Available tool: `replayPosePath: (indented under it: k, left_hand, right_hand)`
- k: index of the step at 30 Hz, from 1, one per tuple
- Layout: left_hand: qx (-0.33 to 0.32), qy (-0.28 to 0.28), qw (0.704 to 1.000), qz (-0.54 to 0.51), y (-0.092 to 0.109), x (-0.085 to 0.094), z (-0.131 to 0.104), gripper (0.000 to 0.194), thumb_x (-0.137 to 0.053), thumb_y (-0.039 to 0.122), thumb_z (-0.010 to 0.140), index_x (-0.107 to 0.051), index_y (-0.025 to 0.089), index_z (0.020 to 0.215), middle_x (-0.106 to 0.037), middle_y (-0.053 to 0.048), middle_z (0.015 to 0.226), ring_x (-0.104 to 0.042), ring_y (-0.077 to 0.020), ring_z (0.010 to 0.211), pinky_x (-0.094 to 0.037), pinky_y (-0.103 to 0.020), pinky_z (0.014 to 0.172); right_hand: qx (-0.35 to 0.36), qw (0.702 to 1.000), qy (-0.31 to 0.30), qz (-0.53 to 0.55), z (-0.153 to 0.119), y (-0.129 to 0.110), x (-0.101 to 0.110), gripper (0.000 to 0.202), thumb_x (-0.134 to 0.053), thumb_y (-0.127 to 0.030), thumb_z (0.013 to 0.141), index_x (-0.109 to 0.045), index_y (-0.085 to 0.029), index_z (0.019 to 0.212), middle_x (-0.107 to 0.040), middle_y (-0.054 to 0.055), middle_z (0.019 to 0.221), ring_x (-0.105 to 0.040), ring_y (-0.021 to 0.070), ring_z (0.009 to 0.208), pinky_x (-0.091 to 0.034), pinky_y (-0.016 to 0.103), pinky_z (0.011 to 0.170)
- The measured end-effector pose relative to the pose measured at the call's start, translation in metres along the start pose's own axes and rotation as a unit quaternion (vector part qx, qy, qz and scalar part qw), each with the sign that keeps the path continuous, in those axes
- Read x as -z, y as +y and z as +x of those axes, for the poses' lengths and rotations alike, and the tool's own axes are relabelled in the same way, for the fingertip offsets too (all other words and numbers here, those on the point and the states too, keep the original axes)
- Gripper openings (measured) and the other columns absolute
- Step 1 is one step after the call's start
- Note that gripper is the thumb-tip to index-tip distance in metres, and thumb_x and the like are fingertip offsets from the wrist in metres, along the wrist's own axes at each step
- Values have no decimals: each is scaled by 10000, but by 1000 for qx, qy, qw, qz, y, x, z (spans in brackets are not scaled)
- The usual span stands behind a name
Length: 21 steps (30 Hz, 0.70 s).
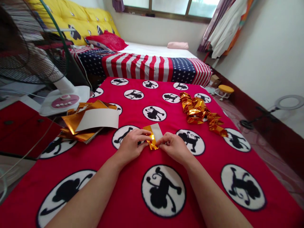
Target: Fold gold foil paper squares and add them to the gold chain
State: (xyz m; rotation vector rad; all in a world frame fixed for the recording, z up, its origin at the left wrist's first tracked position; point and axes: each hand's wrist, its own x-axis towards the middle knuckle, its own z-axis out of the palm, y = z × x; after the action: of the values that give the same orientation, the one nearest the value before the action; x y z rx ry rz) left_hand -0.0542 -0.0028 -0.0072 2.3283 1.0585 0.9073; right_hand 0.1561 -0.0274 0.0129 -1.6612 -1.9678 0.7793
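Note:
A small sheet of gold foil paper (154, 130), partly folded and with a pale strip showing, is at the middle of the red cloth (133, 110). My left hand (133, 144) pinches its left edge between thumb and fingers. On the right edge, near the bottom corner, my right hand (173, 146) closes its fingertips on the same paper. Folded gold foil pieces (196, 109) lie in a chain-like row to the right. At the left rests a loose stack of gold and white sheets (98, 120).
A fan (65, 98) stands beyond the paper stack at the left. Behind the cloth is a bed with a striped and starred cover (142, 66). A yellow stool (225, 89) and a ring light (288, 103) are on the right.

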Motion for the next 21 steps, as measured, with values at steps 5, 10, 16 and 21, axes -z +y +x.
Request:
replayPosePath:
  k: [5, 10, 16, 21]
  left_hand:
    - [-44, 2, 999, 21, -2, -3, 2, 112, -727, 218, 794, -758, 283, 879, -724, -18, 1079, -649, -197, 961, -489, -357, 852]
    - [-36, 3, 999, 23, 0, -5, 4, 49, -725, 261, 802, -759, 281, 832, -733, -7, 1059, -654, -191, 952, -479, -358, 863]
    - [31, 9, 999, 4, 6, -5, 5, 51, -708, 248, 802, -758, 258, 806, -737, -17, 1048, -659, -197, 947, -486, -361, 877]
    - [64, 18, 998, 2, 12, -7, 7, 67, -696, 254, 795, -754, 238, 764, -739, -20, 1027, -661, -199, 922, -485, -366, 888]
  right_hand:
    - [-3, 1000, -11, 4, 1, 1, 2, 255, -602, -139, 729, -785, -278, 841, -645, 0, 803, -565, 145, 727, -387, 249, 642]
    - [-5, 1000, -7, 13, 1, 3, 3, 150, -660, -203, 732, -777, -249, 814, -661, 4, 794, -565, 144, 716, -390, 245, 631]
    - [-11, 998, -4, 63, 3, 10, -2, 139, -677, -201, 719, -757, -220, 832, -681, 0, 741, -553, 125, 640, -358, 228, 560]
    - [-5, 995, -18, 103, 4, 12, 0, 113, -651, -162, 705, -719, -187, 792, -649, -19, 666, -509, 92, 567, -334, 202, 522]
